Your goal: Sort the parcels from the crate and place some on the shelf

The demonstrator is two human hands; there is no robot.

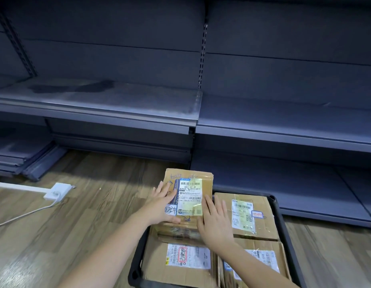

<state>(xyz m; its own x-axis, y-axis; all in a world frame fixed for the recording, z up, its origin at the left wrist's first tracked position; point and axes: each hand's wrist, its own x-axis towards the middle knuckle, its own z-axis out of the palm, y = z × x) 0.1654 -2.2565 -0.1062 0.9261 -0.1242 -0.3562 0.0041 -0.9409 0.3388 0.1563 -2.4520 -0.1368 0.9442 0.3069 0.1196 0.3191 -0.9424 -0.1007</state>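
A black crate (283,223) on the floor holds several cardboard parcels with shipping labels. A brown parcel (188,177) with a white and yellow label is tilted up at the crate's far left corner. My left hand (162,202) grips its left side, thumb along the lower edge. My right hand (215,221) presses on its lower right side, fingers spread. Another parcel (257,217) lies flat at the crate's far right, and two more (180,265) lie nearer me. The grey shelf (118,100) stands behind, bare.
A white power strip (57,191) with a cable lies on the wooden floor at left. Loose grey shelf boards (18,156) are stacked at far left. A lower shelf (284,183) runs right of the crate, a mid shelf (284,117) above it.
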